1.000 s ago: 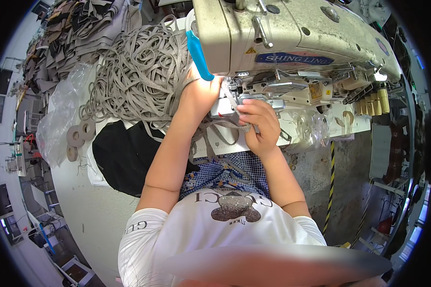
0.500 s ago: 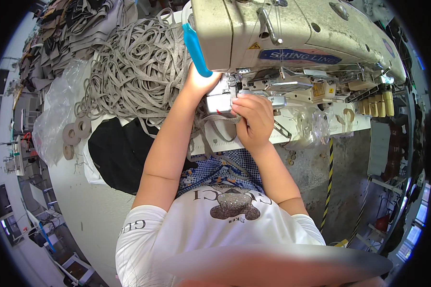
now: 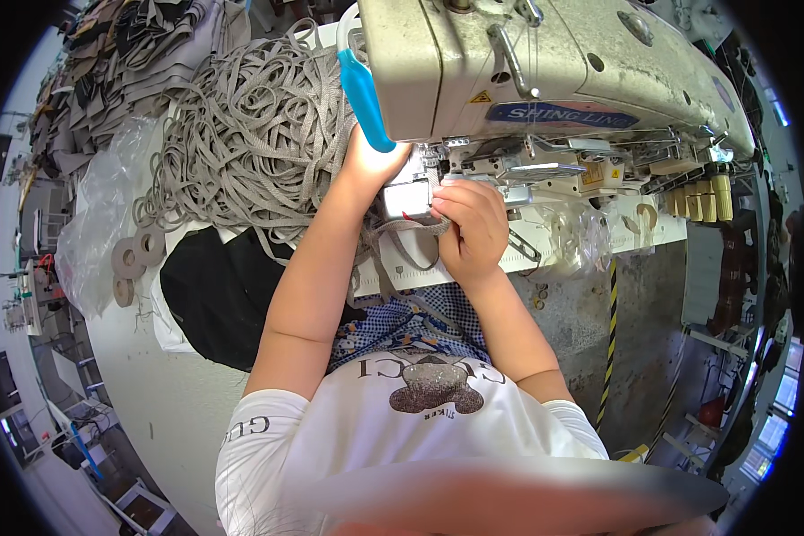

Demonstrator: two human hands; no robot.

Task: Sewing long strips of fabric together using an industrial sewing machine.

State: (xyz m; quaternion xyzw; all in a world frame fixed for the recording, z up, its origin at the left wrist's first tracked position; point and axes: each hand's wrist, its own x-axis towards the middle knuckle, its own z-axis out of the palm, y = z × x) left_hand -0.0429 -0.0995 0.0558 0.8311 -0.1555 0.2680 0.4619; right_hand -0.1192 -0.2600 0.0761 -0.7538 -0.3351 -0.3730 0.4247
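Observation:
A sewing machine [image 3: 545, 62] with a cream head stands in front of me. My right hand [image 3: 473, 228] pinches a narrow grey woven strap [image 3: 435, 223] between thumb and fingers, just on the near side of the presser foot [image 3: 431, 154]. From there the strap hangs in a loop over the table's front edge. On the far left side of the needle area is my left hand [image 3: 375, 161]; its fingers are hidden behind the machine head and a blue lamp [image 3: 364, 98], so their grip does not show.
A large tangled heap of grey strap [image 3: 250, 125] lies left of the machine. Near it are black cloth [image 3: 219, 295], several tape rolls [image 3: 128, 259] and clear plastic [image 3: 103, 214]. Stacked fabric pieces [image 3: 134, 62] sit far left. Thread cones [image 3: 701, 198] stand at the right.
The view has shifted slightly. Both hands stay in nearly the same places at the machine, with the right still pinching the strap.

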